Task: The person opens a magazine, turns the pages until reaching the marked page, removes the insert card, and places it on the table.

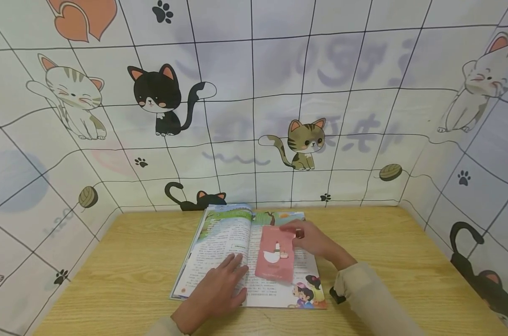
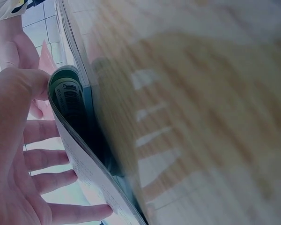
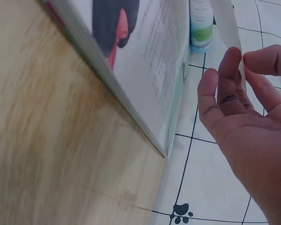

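An open picture-and-text book (image 1: pixel 199 275) lies on the wooden table, its left page bulging up near the fold. My left hand (image 1: pixel 218 287) rests on the lower part of that page with its fingers extended. In the left wrist view the fingers of my left hand (image 2: pixel 18 154) lie along the page, and a barcode shows under the curved edge. Over the right page, my right hand (image 1: pixel 314 240) pinches a pink card (image 1: pixel 268 242) with a white design by its upper right edge. The right wrist view shows the thin card (image 3: pixel 230 23) edge-on between thumb and fingers of my right hand (image 3: pixel 253 122).
The wooden table (image 1: pixel 388 261) runs back to a wall (image 1: pixel 237 112) covered in a cat-and-grid pattern, with side walls at left and right. A black object (image 1: pixel 337 295) shows beside my right sleeve.
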The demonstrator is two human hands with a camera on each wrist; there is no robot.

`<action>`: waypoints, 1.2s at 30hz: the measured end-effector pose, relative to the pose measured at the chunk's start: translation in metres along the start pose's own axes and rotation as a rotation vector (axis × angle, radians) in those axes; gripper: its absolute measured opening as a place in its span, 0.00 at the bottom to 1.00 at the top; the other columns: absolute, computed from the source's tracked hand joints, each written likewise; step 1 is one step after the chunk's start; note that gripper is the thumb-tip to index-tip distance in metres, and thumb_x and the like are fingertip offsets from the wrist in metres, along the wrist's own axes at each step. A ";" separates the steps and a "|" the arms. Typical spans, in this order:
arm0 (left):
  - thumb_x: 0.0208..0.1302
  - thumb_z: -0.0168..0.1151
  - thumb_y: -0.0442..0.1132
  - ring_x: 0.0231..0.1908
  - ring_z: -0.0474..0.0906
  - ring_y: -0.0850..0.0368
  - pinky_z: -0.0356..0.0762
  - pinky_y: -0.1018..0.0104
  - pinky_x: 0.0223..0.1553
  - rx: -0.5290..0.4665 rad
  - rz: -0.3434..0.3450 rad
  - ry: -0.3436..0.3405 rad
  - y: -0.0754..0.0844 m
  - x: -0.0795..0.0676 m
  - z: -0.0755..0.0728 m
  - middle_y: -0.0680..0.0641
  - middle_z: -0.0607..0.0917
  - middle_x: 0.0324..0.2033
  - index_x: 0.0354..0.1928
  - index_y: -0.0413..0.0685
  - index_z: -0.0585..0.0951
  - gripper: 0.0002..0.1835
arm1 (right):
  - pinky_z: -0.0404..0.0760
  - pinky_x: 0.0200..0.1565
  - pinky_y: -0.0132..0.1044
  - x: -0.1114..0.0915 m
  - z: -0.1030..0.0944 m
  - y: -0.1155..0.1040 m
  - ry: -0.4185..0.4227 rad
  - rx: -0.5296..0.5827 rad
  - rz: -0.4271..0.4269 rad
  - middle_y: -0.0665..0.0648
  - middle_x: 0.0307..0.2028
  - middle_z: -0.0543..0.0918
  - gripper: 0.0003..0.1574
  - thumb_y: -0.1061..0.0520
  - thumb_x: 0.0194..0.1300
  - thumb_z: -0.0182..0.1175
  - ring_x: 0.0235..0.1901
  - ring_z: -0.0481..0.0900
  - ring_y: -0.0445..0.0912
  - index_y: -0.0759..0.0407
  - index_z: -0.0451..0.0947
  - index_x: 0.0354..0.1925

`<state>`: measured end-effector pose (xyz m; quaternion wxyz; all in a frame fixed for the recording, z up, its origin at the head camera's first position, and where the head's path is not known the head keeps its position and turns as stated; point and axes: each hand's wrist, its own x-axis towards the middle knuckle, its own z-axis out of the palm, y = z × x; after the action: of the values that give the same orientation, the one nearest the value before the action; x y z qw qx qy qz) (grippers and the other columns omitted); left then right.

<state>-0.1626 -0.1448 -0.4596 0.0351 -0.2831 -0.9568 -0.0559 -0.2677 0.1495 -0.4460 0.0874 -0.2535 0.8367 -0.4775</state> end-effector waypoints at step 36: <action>0.64 0.60 0.52 0.65 0.71 0.41 0.81 0.43 0.47 -0.007 0.003 0.008 -0.001 0.000 0.002 0.42 0.74 0.66 0.60 0.50 0.79 0.25 | 0.78 0.50 0.34 -0.074 -0.097 0.037 0.138 -0.012 0.097 0.70 0.64 0.72 0.26 0.66 0.67 0.56 0.62 0.71 0.65 0.68 0.73 0.64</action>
<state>-0.1636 -0.1456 -0.4618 0.0380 -0.2844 -0.9561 -0.0602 -0.2543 0.2759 -0.4334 0.0510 -0.1798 0.8549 -0.4840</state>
